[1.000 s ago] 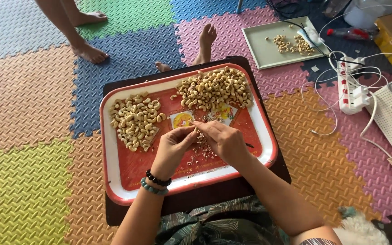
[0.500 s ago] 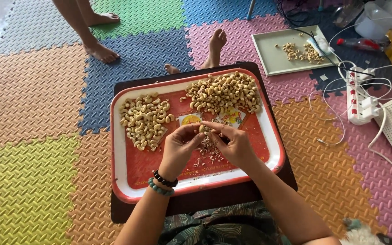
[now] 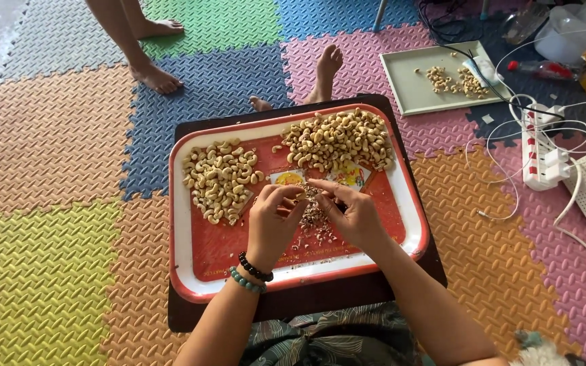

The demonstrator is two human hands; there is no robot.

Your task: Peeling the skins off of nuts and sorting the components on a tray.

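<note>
Both hands have slid a touch toward 6 o'clock since half a second ago: fingertips were up by the printed picture on the tray floor, now they sit lower, right over the skin scraps; the nut showing between the fingertips then is no longer clear. View itself also drifted slightly, piles otherwise unchanged. Left hand [image 3: 270, 220] has thumb and fingers curled narrow, pinched together at about 1 o'clock of the palm; right hand [image 3: 353, 211] likewise pinched narrow, fingertips pointing to 9 o'clock, nearly touching the left's. Whatever they hold is too small to make out, likely one cashew between the two pinches, can't tell for sure. Red tray [image 3: 183, 268] with white rim sits on a dark board across the lap. Pale pile [image 3: 220, 179] at 10 o'clock on the tray looks like the peeled nuts; browner pile [image 3: 337, 140] at 1 o'clock looks like those not yet peeled, and it's the bigger one. Scraps [image 3: 312, 227] lie at tray centre under the hands. Judgement: maybe a third through, most still left. Off-tray: grey tray [image 3: 401, 88] with a few nuts at 2 o'clock, power strip [image 3: 538, 154] and white cables at 3 o'clock, another person's bare feet [image 3: 156, 78] at 11 o'clock on the foam mats [image 3: 42, 271].
</note>
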